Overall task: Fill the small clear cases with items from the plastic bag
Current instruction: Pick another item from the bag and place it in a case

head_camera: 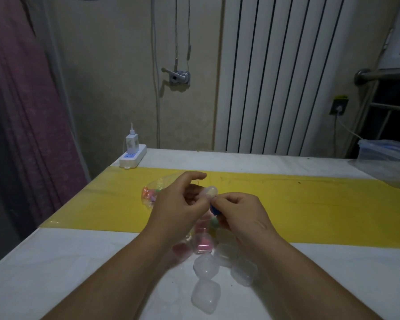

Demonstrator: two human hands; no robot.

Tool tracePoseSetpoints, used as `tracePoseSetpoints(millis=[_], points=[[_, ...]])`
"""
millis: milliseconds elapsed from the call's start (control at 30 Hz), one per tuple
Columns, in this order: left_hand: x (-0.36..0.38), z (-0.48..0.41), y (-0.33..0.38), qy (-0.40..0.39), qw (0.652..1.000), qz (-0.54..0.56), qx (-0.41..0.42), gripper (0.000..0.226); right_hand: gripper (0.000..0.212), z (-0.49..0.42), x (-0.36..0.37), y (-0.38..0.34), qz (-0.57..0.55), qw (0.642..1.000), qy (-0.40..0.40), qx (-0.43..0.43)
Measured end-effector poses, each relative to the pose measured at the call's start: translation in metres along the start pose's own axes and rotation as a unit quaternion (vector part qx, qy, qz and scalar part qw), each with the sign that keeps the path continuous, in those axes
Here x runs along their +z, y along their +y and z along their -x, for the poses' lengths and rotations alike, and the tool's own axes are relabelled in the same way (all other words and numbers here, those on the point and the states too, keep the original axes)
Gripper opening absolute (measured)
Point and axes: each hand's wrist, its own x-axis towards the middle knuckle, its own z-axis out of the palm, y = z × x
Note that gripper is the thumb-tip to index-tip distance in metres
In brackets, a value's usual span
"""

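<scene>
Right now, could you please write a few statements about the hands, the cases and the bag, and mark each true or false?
1. Both hands, left hand and right hand, are raised over the table. True.
2. The bag lies to the right of the right hand. False: it lies left of the left hand, on the yellow strip.
3. Several clear cases lie on the table near the forearms. True.
4. The power strip sits at the table's near edge. False: it sits at the far left corner.
5. The hands hold a small clear case between them. True.
</scene>
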Motion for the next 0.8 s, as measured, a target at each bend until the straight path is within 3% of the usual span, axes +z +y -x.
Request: tracePoseSetpoints(millis=[133, 333, 400, 467, 633, 800], points=[[-0.005, -0.002, -0.004, 0.011, 0.999, -0.039, 0.005, 0.039, 0.025, 0.004, -0.003, -0.004, -0.074, 0.996, -0.040, 0.009], [-0.003, -0.002, -0.005, 0.007, 0.998, -0.058, 0.012, 0.031, 0.027, 0.002, -0.002, -0.003, -0.015, 1.000, 0.002, 0.011], [-0.003, -0.004, -0.002, 0.029, 0.999, -0.021, -0.005, 0.021, 0.024, 0.001, -0.002, -0.002, 0.001, 1.000, 0.021, 0.013], [-0.004, -0.005, 0.002, 0.044, 0.998, 0.037, -0.016, 0.026, 0.022, 0.000, -0.003, -0.001, -0.002, 0.999, 0.027, 0.020], [-0.007, -0.002, 0.004, -0.029, 0.998, 0.051, -0.032, 0.045, 0.018, -0.001, -0.008, -0.004, -0.024, 1.000, 0.008, 0.013], [-0.012, -0.002, 0.003, -0.100, 0.993, -0.008, -0.056, 0.042, 0.009, -0.006, -0.011, 0.002, -0.018, 1.000, 0.006, 0.004]])
